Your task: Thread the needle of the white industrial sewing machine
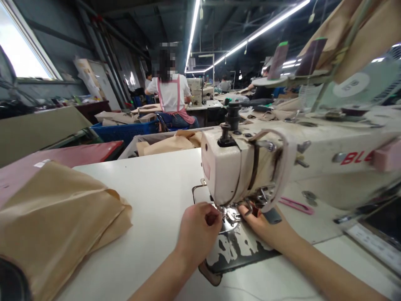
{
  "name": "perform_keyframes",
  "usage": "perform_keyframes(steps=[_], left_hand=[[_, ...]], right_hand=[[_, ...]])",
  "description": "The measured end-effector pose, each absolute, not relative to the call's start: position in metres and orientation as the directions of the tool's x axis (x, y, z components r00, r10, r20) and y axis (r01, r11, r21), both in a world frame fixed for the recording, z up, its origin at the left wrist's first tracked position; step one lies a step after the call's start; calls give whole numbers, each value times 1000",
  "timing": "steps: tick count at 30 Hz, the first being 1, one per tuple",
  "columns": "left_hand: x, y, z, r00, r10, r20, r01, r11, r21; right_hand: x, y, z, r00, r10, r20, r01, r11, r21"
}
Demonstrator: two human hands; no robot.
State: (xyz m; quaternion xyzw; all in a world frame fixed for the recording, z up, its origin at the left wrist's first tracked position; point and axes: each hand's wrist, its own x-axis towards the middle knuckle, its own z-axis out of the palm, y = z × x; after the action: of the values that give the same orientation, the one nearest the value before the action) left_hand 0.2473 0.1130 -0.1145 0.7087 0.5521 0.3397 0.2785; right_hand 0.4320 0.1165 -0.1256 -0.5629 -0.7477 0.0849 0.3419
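A cream sewing machine [238, 167] stands on the white table [156, 184] in front of me. My left hand [199, 228] is closed in a pinch just left of the needle and presser foot [230, 213]; what the fingers grip is too small to make out. My right hand [263, 223] reaches under the machine head from the right, its fingers curled near the presser foot and partly hidden. Both hands rest over the worn metal needle plate [234, 246].
A stack of tan fabric [53, 221] lies at the table's left. More tan fabric [169, 144] fills a bin behind. Pink scissors [296, 205] lie behind the machine head. Another person in a pink apron [172, 94] works with their back to me at a far table.
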Motion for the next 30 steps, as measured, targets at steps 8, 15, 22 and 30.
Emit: perform_keyframes(steps=[8,15,22,30], left_hand=[[247,112,-117,174,964,200,624,-265,735],[248,114,-117,151,973,175,595,-231,770],[249,114,-115,176,972,156,618,-232,751],[249,113,-117,166,971,173,613,-239,753]], right_hand=[[433,120,-122,-231,897,378,807,393,-441],[436,121,-133,-209,887,412,851,373,-371],[438,122,-142,-125,875,468,869,324,-373],[439,122,-145,-119,872,475,865,326,-383]])
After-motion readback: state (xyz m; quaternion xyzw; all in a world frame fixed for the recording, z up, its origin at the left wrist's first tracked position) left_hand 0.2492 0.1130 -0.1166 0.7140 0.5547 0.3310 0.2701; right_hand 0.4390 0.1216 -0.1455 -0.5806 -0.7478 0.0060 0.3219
